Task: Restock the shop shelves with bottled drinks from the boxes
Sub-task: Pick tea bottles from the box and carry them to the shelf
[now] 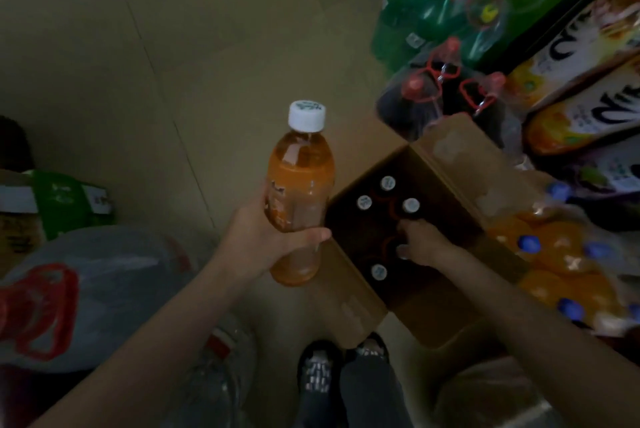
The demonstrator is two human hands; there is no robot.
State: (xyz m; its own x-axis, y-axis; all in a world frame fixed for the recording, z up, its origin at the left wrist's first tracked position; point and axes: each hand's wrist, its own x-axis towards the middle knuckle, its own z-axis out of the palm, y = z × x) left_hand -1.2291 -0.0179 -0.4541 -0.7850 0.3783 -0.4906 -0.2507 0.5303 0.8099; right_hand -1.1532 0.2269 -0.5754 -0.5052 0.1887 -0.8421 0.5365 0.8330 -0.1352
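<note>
Floor: beige tiled floor [166, 74], which carries everything here; no shop shelf shows in this view.

Surrounding stock: shrink-wrapped pack of green soda bottles with yellow caps [440, 8] at upper right, a wrapped pack of dark cola bottles with red caps [443, 92] just below it, and a wrapped pack of orange drinks with blue caps [561, 254] touching the box's right side.

Box: open brown cardboard box [408, 220] with its flaps folded out, standing on the floor near the person's dark shoes [346, 368]. Four white caps show inside, and the gaps between them suggest it is partly emptied.

Held bottle: clear plastic bottle of orange-amber drink with a white screw cap [301, 185], upright and lifted clear of the box, just left of it.

Left hand: left hand [266, 237] wrapped round the bottle's lower body, thumb across the front (a full, secure grip).

Right hand: right hand [420, 242] reaching down into the box, fingers curled among the caps. It seems to be closing on a bottle top, though the dark interior leaves that uncertain.

Handling: a full bottle like this is likely moderately heavy, with stiff walls that give a little under a squeeze. The smooth plastic may slip, so the waist or lower body is the better hold. The cap or neck serves for pulling a bottle up out of the box.
</note>
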